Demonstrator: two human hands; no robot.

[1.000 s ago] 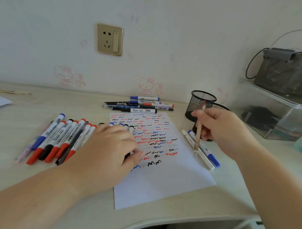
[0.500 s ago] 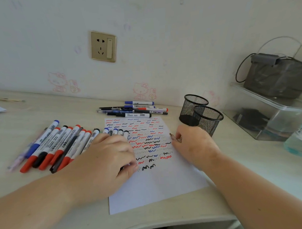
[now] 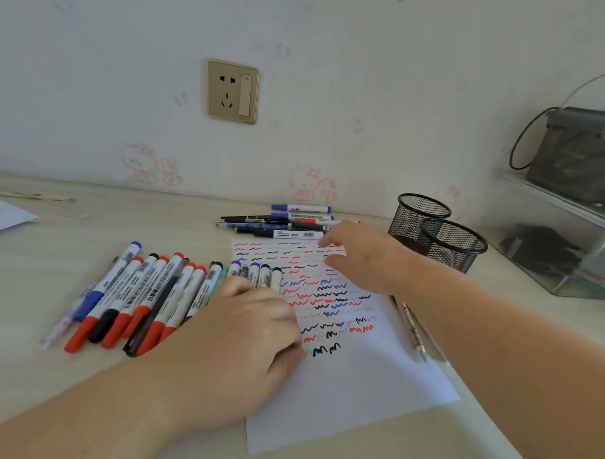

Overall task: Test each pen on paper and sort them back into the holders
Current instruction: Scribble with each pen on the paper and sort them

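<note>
Hands: your left hand lies palm down on the left edge of the paper, fingers curled loosely, gripping nothing; your right hand hovers over the sheet's top right with fingers spread and empty.
Left row: whiteboard markers lie side by side on the desk, touching, long axes slanting from near-left to far-right; red, black and blue caps point toward you, small coloured ends toward the wall.
Labels: "WHITEBOARD" reads along two barrels; barcodes show, other print too small to read.
Under left hand: more markers poke out past your knuckles, ends toward the wall.
Paper: covered in rows of red, blue and black squiggles, lower part blank.
Far pile: pens and markers lie just beyond the sheet's top edge, long axes running left-right, most caps at the left; lettering blurred.
Slim pen: lies along the paper's right edge, beside your right forearm, tip toward you.
Holders: two black mesh cups stand upright, touching, right of the paper.
</note>
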